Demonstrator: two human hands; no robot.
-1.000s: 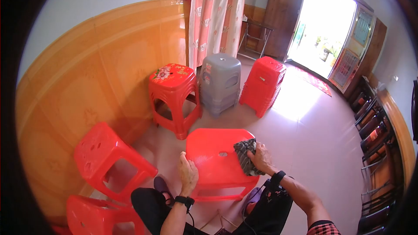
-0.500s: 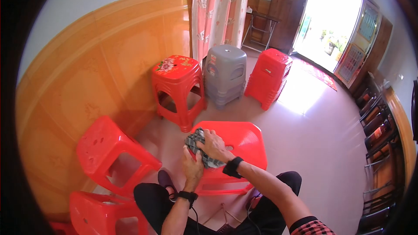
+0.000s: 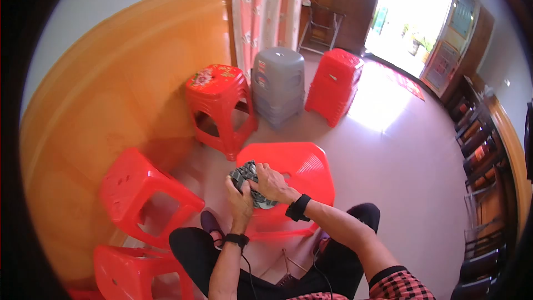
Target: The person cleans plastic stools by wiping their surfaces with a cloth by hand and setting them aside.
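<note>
A red plastic stool (image 3: 304, 165) with a ringed seat stands between my knees. Over its left edge, my right hand (image 3: 272, 184) presses a dark checked cloth (image 3: 242, 175) with closed fingers. My left hand (image 3: 239, 202) grips the same cloth from the near left side, thumb up along it. Part of the cloth hangs below my right hand against the seat. Both wrists wear black bands.
Two red stools, one (image 3: 130, 180) behind another (image 3: 125, 269), lie tipped at my left. Beyond the seat stand a flower-topped red stack (image 3: 219, 108), a grey stack (image 3: 278, 86) and a red stack (image 3: 335, 86). Dark chairs (image 3: 478, 158) line the right wall.
The view has shifted slightly, so the stool and stacks appear higher and further left. Both hands stay on the cloth at the seat's left edge, with the fingers slightly rearranged.
</note>
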